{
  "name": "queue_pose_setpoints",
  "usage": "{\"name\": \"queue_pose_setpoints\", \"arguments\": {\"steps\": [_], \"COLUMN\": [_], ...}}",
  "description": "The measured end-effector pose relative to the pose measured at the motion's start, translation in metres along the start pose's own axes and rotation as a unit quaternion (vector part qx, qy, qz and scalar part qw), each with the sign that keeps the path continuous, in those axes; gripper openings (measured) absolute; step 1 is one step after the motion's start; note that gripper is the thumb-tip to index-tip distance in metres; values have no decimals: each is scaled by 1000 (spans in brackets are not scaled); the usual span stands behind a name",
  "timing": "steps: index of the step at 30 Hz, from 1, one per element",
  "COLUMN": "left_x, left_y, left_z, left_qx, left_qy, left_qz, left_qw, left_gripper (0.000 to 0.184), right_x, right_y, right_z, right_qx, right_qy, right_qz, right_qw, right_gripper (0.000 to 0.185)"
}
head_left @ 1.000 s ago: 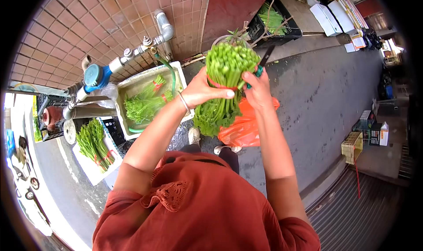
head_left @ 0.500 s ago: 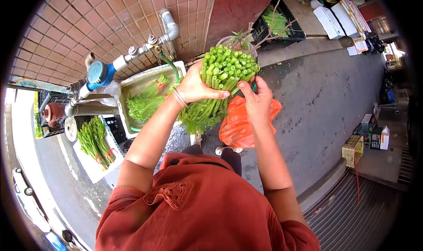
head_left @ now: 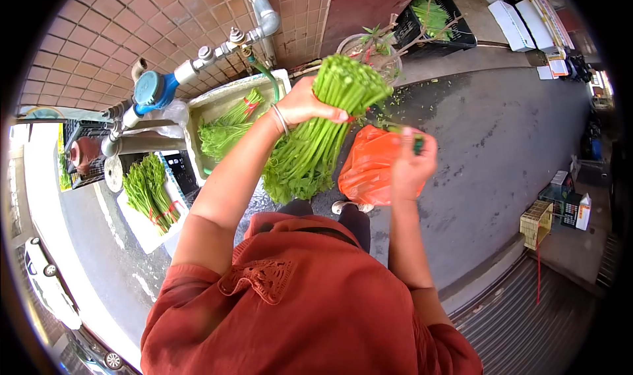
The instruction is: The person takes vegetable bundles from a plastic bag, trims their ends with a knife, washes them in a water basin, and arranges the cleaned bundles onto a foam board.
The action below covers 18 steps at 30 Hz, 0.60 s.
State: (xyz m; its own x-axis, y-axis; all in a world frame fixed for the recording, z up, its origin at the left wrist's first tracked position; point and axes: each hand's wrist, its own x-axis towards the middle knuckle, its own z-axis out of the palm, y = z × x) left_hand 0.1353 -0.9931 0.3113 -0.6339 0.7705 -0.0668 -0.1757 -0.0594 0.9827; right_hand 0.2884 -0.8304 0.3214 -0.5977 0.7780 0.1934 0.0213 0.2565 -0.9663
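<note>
My left hand (head_left: 304, 105) is wrapped round a thick bunch of leafy green celery (head_left: 323, 134), its cut stem ends up and its leaves hanging down. A red tie shows at the bunch beside my fingers. My right hand (head_left: 414, 164) is apart from the bunch, to its right, with fingers curled round a small dark green object (head_left: 418, 144); motion blur hides its kind. An orange plastic bag (head_left: 368, 167) hangs or stands below, between the bunch and my right hand. Small green bits are scattered near the stem ends.
At left, a white foam trough (head_left: 195, 138) holds tied greens (head_left: 227, 131) beneath a pipe with a blue water meter (head_left: 153, 90). More bundled greens (head_left: 146, 194) lie on a white box. Ahead are a plant pot (head_left: 353, 44) and a black crate (head_left: 461, 40).
My right hand has pulled away from the stems to the right and down. The bunch now tilts, showing more of its stem sides. Green bits have appeared beyond it.
</note>
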Motion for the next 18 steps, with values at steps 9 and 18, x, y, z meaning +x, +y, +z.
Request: {"name": "queue_pose_setpoints", "arguments": {"steps": [9,18], "left_x": [-2,-14], "left_y": [1,-39], "left_z": [-28,-64], "left_qx": [-114,-155], "left_qy": [38,-9], "left_qz": [-68,-177], "left_qw": [991,972], "left_gripper": [59,68], "right_x": [55,29], "right_y": [59,84], "right_z": [12,38], "right_qx": [62,78], "right_qy": [-132,-197], "right_qz": [208,214], "right_qw": [967,953], "right_gripper": [25,17]}}
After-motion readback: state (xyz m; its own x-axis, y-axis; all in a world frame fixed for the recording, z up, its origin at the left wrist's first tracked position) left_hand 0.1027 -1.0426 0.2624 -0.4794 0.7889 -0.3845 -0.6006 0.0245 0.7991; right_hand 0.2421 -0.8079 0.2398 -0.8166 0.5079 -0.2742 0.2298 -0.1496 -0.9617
